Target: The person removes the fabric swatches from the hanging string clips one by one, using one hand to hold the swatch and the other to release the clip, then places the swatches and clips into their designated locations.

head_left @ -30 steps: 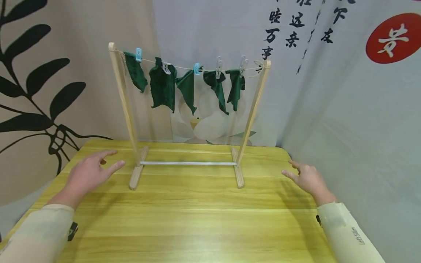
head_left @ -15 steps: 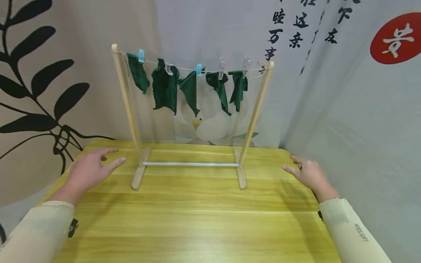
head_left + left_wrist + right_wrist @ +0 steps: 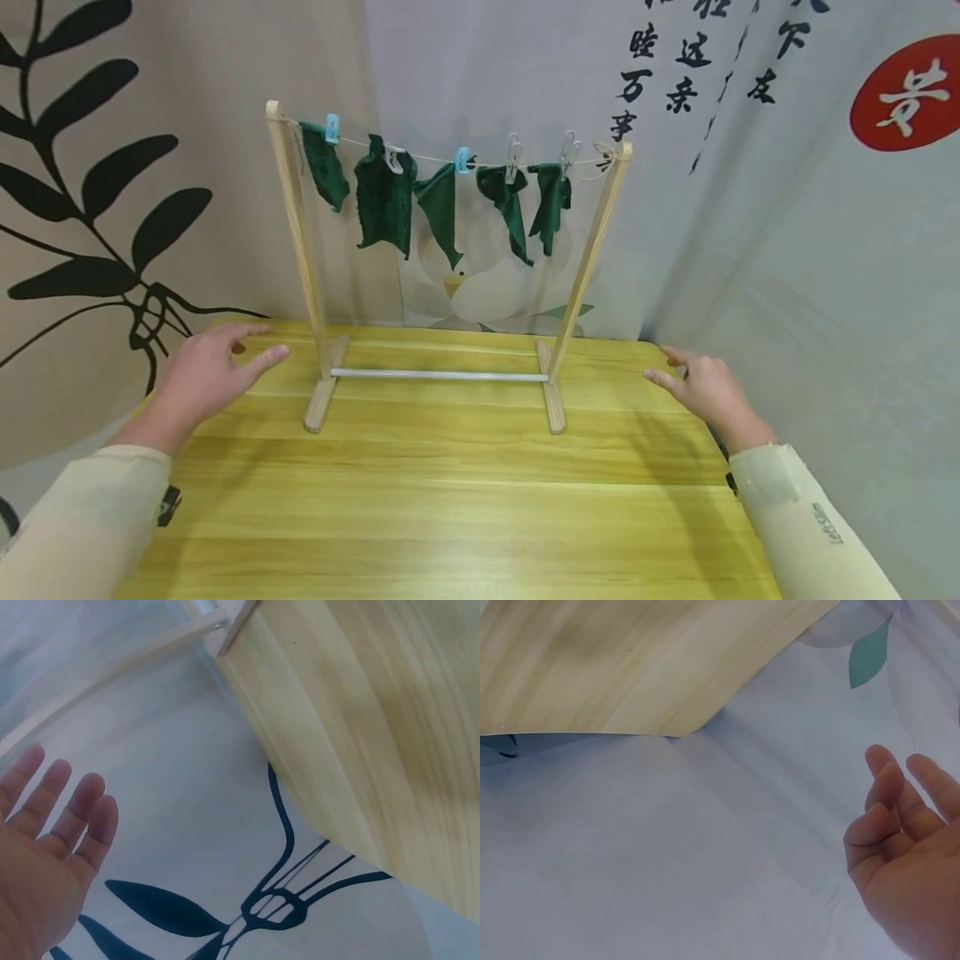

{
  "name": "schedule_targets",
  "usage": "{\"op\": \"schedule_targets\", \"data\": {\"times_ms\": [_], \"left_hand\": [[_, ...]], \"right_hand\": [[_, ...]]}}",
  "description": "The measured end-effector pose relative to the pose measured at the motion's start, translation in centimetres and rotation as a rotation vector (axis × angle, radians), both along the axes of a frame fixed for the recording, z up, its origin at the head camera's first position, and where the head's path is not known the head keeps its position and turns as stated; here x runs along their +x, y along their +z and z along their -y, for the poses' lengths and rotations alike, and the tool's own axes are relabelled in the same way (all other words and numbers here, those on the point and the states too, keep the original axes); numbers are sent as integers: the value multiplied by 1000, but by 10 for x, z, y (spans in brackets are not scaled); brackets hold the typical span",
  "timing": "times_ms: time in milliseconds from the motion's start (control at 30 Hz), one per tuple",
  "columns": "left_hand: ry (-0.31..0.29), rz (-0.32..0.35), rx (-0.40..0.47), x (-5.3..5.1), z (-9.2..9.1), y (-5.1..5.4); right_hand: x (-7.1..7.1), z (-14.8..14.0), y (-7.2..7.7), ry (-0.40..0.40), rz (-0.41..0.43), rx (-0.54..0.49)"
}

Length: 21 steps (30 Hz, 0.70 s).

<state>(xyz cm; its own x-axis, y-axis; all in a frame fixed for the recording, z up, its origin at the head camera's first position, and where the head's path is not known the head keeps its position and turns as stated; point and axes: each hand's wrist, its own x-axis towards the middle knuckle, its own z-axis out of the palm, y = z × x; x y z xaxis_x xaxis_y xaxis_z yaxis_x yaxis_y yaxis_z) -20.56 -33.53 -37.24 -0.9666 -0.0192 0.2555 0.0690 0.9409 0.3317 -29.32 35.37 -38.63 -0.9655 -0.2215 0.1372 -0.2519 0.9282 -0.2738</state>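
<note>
In the head view my left hand hovers left of a small wooden drying rack, thumb and fingers apart and holding nothing. Its fingers look straight in the left wrist view. Beyond the rack's other side my right hand also holds nothing; the right wrist view shows some of its fingers loosely curled. Between the rack's two posts runs a thin string. Several dark green cloth pieces hang from it, held by clothespins, among them a blue clothespin and a clear clothespin.
The rack stands toward the back of a yellow wood-grain table. Pale curtains behind and to the right carry black leaf prints, black characters and a red oval.
The rack and backdrop have shifted slightly right in the head view, while both hands have stayed nearly in place in it. The cloths and clothespins hang as before.
</note>
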Motion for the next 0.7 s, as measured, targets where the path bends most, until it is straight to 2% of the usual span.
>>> {"op": "schedule_targets", "data": {"times_ms": [333, 700], "left_hand": [[6, 5, -7, 1, -1, 13], [4, 9, -8, 0, -3, 22]], "right_hand": [[-6, 7, 18, 7, 14, -13], [-11, 15, 33, 18, 11, -4]]}}
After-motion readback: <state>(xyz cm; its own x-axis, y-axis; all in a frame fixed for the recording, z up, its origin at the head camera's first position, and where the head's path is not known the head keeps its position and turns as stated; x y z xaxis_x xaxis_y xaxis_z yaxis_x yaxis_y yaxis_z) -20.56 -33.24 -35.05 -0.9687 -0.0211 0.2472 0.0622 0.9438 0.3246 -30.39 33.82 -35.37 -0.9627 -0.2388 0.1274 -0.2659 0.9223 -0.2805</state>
